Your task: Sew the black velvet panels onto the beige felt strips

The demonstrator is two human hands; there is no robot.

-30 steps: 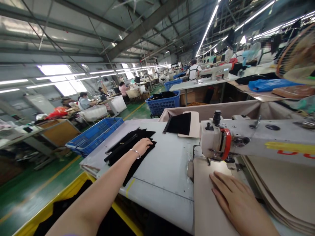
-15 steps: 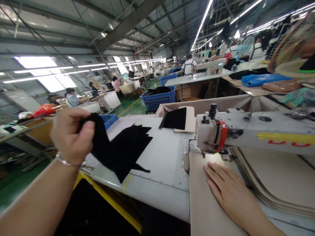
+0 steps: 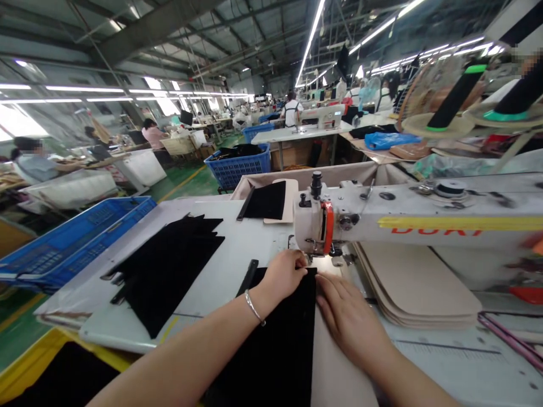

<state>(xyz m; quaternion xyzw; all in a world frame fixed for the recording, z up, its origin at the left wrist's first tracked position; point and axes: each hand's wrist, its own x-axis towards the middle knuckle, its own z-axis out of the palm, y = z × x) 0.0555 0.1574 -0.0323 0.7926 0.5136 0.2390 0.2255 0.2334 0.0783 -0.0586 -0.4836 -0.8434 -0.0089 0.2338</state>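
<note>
My left hand (image 3: 283, 275) pinches the top edge of a black fabric piece (image 3: 275, 350), just in front of the presser foot of a sewing machine (image 3: 352, 217). The piece hangs down toward me, with a dark strip along its left top side. Under its right edge lies a beige panel (image 3: 339, 379). On that panel my right hand (image 3: 356, 314) rests flat, fingers stretched and fingertips beside the black piece's top right corner. To the left, several black fabric pieces (image 3: 169, 265) lie in an overlapping pile on the machine table (image 3: 220, 299).
A stack of beige panels (image 3: 419, 282) lies right of the needle. Behind the table is another black piece (image 3: 267, 199) on a beige panel. Blue crates (image 3: 127, 212) stand at left, a yellow-edged container (image 3: 25, 356) at front left. Thread cones (image 3: 456, 99) rise at right. Other people sit farther off.
My left hand has carried a black piece from the left side to the needle area and laid it on the beige panel. My right hand stays on the panel. The view has turned left.
</note>
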